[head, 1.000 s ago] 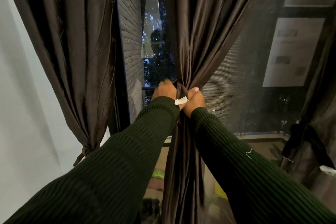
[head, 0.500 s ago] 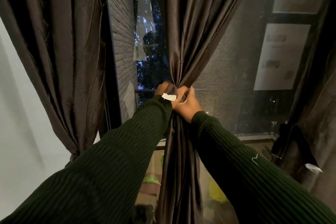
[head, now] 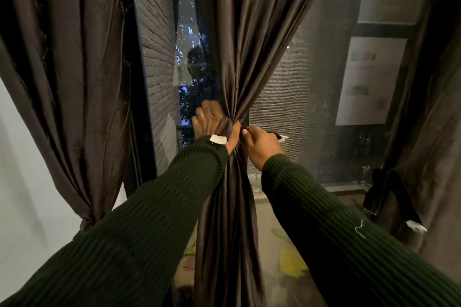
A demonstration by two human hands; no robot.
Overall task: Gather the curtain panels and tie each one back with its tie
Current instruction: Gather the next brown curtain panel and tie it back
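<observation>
A: Tying step on the middle curtain panel (head: pixel 239 57), right in front of the window (head: pixel 299 97). Left hand (head: pixel 212 123) grips the gathered waist, right hand (head: pixel 262 143) pinches the tie (head: pixel 280 136) end, hands nearly touching.

B: Next, probably pull snug and knot. Left panel (head: pixel 69 82) already looks tied.

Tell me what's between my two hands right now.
The gathered middle curtain panel in the head view: left hand grips it, right hand pulls the tie.
</observation>
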